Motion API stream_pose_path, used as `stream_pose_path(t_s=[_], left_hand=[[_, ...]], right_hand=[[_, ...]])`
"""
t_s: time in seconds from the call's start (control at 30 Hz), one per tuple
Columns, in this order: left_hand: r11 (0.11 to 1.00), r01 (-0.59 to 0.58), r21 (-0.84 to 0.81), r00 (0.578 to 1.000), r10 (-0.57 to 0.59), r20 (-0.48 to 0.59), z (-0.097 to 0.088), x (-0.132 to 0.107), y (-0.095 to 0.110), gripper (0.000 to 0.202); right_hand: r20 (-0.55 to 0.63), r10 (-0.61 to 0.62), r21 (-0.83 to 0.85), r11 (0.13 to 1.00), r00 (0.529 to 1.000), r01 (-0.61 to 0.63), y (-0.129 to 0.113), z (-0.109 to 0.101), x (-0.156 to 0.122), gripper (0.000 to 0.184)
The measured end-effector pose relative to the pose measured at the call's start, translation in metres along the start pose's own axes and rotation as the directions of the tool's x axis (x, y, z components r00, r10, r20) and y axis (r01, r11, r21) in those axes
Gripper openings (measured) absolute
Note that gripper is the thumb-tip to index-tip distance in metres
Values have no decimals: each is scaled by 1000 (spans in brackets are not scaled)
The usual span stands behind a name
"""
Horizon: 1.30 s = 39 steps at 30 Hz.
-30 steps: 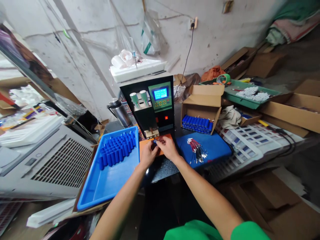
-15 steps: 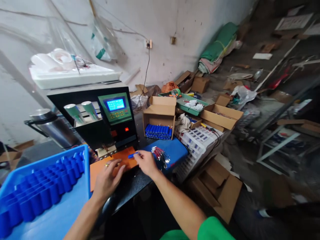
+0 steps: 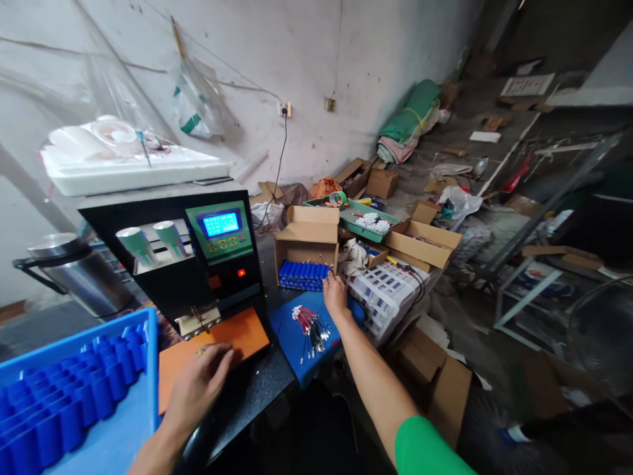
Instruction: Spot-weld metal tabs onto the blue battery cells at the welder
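Note:
My left hand (image 3: pixel 200 379) rests on the orange board (image 3: pixel 247 331) in front of the black machine (image 3: pixel 232 293), fingers loosely bent, thumb apart, holding nothing visible. A ring is on one finger. My right hand (image 3: pixel 335 295) reaches to the front right corner of a small cardboard box (image 3: pixel 309 232). Its fingers are drawn together against the stack of blue battery cells (image 3: pixel 302 272) inside; whatever they pinch is hidden. Below that box, a bundle of red and black wires with white connectors (image 3: pixel 311 326) lies on a blue surface (image 3: pixel 284 330).
A blue tray (image 3: pixel 153 369) with rows of blue cylinders (image 3: pixel 74 409) stands at left. Behind it is a metal jug (image 3: pixel 82 270). Right of the box are a white plastic basket (image 3: pixel 378 297), a green tray (image 3: pixel 359 227) and an open carton (image 3: pixel 428 244).
My right hand has moved right and away from the orange board, carrying a blue cell to the box. My left hand stays on the board, and the view has shifted slightly.

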<state>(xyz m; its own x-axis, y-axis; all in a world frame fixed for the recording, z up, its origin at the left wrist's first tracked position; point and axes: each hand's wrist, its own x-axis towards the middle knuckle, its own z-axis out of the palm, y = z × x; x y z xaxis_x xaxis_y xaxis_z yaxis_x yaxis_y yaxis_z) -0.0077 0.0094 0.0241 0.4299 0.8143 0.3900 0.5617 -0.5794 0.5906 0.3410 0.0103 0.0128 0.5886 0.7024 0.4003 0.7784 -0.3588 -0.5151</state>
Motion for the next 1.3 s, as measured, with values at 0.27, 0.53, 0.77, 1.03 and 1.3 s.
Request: stream_pose_path(t_s=[0.27, 0.53, 0.77, 1.03, 1.3], left_hand=[[1000, -10, -4, 998, 11, 69, 2, 0, -5, 32], [999, -52, 15, 997, 51, 61, 0, 0, 0, 31], [999, -45, 11, 997, 44, 71, 1, 0, -1, 32], [998, -62, 30, 994, 59, 92, 0, 1, -1, 31], [998, -52, 23, 994, 50, 92, 0, 1, 3, 32]], right_hand=[[133, 98, -211, 975, 986, -68, 0, 4, 6, 44], [145, -27, -142, 989, 989, 48, 13, 9, -1, 45], [199, -18, -299, 951, 980, 79, 6, 7, 4, 48], [298, -87, -405, 890, 951, 208, -3, -7, 14, 50], [248, -96, -269, 949, 964, 163, 10, -8, 12, 52]])
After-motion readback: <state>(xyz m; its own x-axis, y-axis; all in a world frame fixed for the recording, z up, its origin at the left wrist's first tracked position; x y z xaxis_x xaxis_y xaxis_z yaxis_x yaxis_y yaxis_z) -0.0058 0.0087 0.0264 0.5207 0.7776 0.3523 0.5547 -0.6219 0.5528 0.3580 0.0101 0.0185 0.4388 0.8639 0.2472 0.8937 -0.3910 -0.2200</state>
